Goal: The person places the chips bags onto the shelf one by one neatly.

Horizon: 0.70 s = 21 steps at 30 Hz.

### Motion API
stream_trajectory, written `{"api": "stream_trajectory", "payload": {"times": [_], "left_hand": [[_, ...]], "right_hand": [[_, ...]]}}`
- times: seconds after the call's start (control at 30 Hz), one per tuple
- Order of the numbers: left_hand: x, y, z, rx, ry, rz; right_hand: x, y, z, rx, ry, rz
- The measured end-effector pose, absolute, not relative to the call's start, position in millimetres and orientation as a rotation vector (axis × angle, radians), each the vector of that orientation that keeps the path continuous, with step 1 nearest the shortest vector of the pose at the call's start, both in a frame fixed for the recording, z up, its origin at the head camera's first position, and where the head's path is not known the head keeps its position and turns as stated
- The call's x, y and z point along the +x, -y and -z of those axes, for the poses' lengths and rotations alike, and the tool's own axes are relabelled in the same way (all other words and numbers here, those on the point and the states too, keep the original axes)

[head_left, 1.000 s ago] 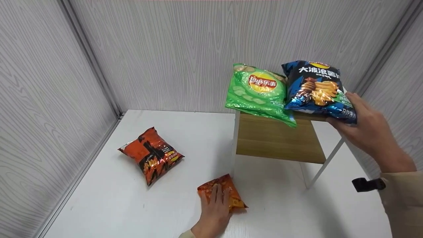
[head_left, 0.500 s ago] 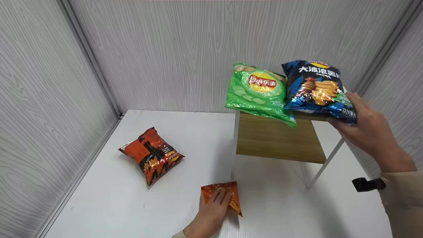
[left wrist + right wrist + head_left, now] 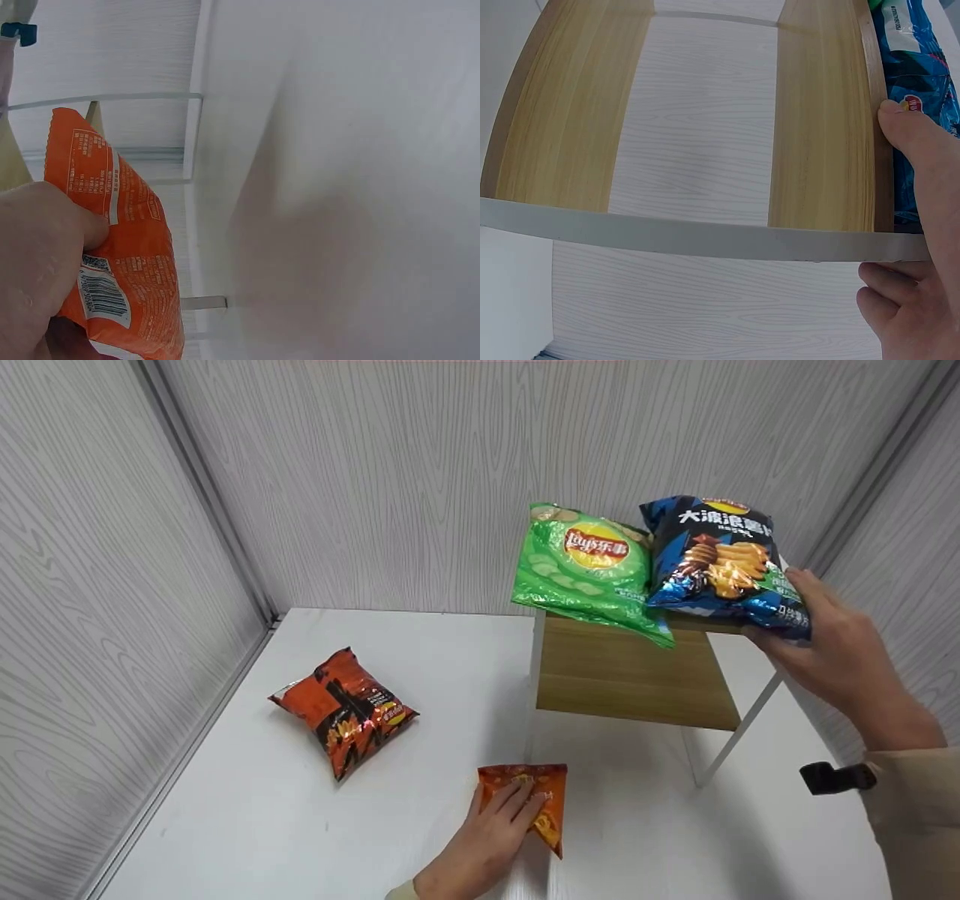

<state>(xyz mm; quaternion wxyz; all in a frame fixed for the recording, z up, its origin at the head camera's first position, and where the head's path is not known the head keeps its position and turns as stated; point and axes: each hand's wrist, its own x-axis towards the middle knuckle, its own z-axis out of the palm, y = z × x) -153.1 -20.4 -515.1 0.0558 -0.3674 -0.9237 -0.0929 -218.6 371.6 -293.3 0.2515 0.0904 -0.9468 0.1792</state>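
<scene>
My left hand (image 3: 480, 840) grips a small orange chip bag (image 3: 555, 802), with the fingers spread over its front. In the left wrist view the thumb presses the back of the orange bag, beside its barcode; the bag is held above the white table, over a shadow. My right hand (image 3: 840, 649) grips the front right corner of a two-tier shelf (image 3: 630, 679). Its thumb lies along the top board's edge, and its fingers curl by the metal frame. Against this hand leans a blue chip bag (image 3: 712, 559), on top of the shelf beside a green chip bag (image 3: 585, 562).
On the left of the white table (image 3: 247, 825) lies a red-orange and black chip bag (image 3: 349, 712). Thin metal legs carry the shelf, whose lower wooden board hangs above the table. Pale wood-grained walls (image 3: 375, 487) close off the back and both sides.
The orange bag has turned and shifted slightly right in my left hand, its lower corner now pointing down towards me. My right hand, the shelf and the other bags have stayed put.
</scene>
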Motion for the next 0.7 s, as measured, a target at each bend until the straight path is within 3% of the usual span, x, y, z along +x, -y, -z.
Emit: {"api": "stream_trajectory", "payload": {"times": [0.7], "left_hand": [[-164.3,-7.8,470.7,-1.226,2.33,0.175]], "right_hand": [[-220.6,-372.6,293.5,0.266,2.561,-0.505]]}}
